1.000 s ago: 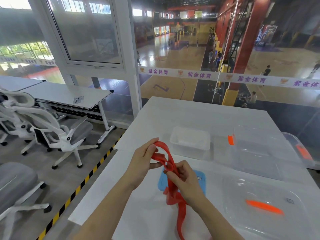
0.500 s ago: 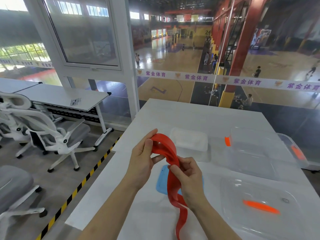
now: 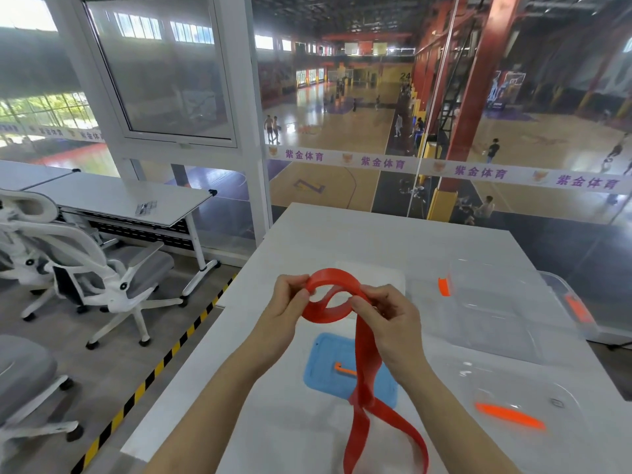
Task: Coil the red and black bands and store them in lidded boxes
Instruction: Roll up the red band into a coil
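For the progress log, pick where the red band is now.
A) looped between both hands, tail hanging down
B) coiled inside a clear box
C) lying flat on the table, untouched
A: the left hand and right hand both pinch the looped red band; its tail hangs over the blue lid.

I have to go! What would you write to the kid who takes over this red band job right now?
Left hand grip: pinches the left side of the loop in the flat red rubber band.
Right hand grip: pinches the loop's right side; the tail hangs down over the blue rectangular lid.
Small white plastic box sits behind the hands; large clear plastic box and clear lid lie to the right.
Done: one loop wound.
Left: finish coiling, box it, close the lid. The black band is not in view.
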`<action>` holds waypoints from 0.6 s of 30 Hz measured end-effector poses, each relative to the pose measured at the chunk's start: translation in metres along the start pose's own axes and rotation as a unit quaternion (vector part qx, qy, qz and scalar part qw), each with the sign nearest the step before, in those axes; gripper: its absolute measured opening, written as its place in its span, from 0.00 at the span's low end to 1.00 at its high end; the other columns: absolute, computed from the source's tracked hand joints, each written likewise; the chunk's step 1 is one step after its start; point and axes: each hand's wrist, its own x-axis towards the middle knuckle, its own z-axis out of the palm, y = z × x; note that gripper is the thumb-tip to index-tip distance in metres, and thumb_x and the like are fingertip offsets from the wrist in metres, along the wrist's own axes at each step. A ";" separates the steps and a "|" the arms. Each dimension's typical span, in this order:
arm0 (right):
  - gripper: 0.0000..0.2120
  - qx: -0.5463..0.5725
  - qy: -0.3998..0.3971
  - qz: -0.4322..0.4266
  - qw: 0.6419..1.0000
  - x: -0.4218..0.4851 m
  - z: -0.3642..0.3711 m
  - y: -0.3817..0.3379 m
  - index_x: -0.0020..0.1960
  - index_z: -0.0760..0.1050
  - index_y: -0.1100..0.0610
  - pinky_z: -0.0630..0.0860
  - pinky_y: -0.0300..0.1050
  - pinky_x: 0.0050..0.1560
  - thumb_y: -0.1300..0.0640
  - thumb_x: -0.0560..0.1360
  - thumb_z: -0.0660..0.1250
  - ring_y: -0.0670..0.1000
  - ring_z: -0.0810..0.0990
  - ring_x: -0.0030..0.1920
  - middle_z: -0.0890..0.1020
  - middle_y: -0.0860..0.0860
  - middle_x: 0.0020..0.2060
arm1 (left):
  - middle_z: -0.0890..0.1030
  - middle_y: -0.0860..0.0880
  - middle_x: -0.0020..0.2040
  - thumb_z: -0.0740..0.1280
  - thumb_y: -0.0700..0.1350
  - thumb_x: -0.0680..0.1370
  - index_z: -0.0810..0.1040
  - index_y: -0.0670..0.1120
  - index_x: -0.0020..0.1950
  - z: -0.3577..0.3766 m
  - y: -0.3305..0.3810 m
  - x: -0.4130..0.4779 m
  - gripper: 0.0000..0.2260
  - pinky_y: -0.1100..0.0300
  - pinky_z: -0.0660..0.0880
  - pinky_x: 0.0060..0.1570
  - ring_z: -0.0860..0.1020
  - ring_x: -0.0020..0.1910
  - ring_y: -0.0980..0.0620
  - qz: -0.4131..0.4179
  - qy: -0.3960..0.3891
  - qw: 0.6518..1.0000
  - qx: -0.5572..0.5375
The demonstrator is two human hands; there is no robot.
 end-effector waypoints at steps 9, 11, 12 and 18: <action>0.12 -0.043 -0.061 -0.036 0.997 0.005 0.000 -0.020 0.48 0.86 0.51 0.81 0.36 0.54 0.65 0.70 0.81 0.47 0.87 0.49 0.88 0.43 0.48 | 0.71 0.54 0.63 0.54 0.51 0.86 0.68 0.55 0.74 0.001 0.025 0.013 0.16 0.69 0.67 0.64 0.71 0.63 0.59 0.117 -0.059 0.963 0.236; 0.13 -0.023 -0.056 -0.026 0.998 0.001 0.003 -0.020 0.49 0.85 0.50 0.81 0.37 0.55 0.65 0.70 0.81 0.45 0.87 0.50 0.88 0.43 0.49 | 0.73 0.53 0.61 0.55 0.48 0.86 0.71 0.53 0.71 0.007 0.025 0.011 0.14 0.73 0.68 0.60 0.73 0.62 0.58 0.136 -0.012 0.973 0.187; 0.14 -0.016 -0.056 -0.024 0.998 -0.001 0.004 -0.019 0.50 0.85 0.50 0.81 0.38 0.56 0.65 0.70 0.81 0.46 0.87 0.51 0.88 0.43 0.49 | 0.73 0.52 0.61 0.55 0.47 0.87 0.72 0.52 0.70 0.011 0.025 0.010 0.14 0.74 0.68 0.59 0.73 0.62 0.58 0.137 0.016 0.978 0.157; 0.16 0.026 -0.043 -0.043 0.998 -0.011 0.004 -0.011 0.55 0.82 0.53 0.82 0.49 0.62 0.68 0.73 0.78 0.54 0.86 0.57 0.87 0.48 0.52 | 0.78 0.50 0.62 0.53 0.47 0.87 0.75 0.50 0.66 0.038 0.029 0.002 0.14 0.67 0.76 0.56 0.78 0.60 0.52 0.090 0.110 0.988 -0.060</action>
